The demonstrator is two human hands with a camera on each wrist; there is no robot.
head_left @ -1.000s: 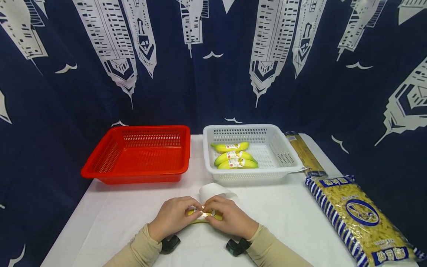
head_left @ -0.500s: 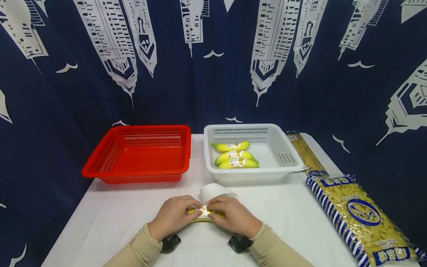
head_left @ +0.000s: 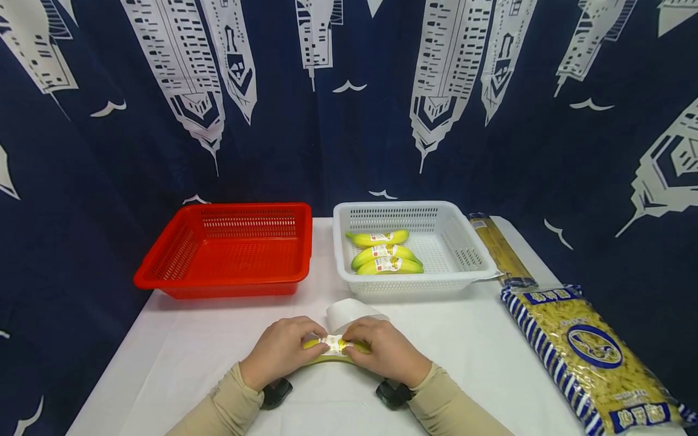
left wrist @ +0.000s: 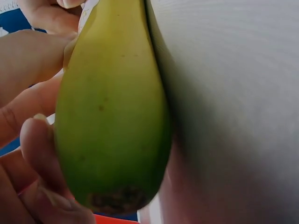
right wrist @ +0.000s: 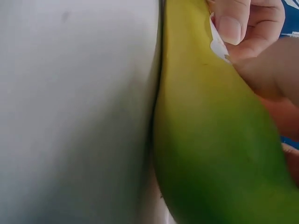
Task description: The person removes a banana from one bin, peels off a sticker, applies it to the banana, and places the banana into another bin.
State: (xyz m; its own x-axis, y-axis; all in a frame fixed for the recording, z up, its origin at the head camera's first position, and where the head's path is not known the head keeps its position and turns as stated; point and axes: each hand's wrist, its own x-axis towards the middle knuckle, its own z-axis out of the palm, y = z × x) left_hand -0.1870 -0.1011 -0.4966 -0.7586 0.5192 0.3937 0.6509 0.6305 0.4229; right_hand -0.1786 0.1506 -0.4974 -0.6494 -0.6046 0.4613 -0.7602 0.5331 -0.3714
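Note:
A yellow-green banana (head_left: 327, 358) lies across the white table near its front, with a printed white label (head_left: 334, 344) around its upper middle. My left hand (head_left: 280, 351) holds its left half, thumb and fingertips at the label's left edge. On the other half, my right hand (head_left: 387, 351) grips the fruit with its thumb and forefinger at the label's right edge. The left wrist view shows the banana's dark blunt tip (left wrist: 117, 198) close up. In the right wrist view, one edge of the label (right wrist: 218, 42) stands slightly off the peel beside a thumb.
Just behind the hands lies a curled white paper strip (head_left: 349, 313). A red basket (head_left: 223, 290) stands back left. The white basket (head_left: 469, 242) beside it holds three labelled bananas (head_left: 388, 265). Pasta bags (head_left: 594, 348) lie along the right edge, before a navy patterned curtain (head_left: 349, 145).
My right hand has shifted slightly right along the banana, and the hands' fingertips have spread apart. More of the label shows between them, lying flatter on the peel.

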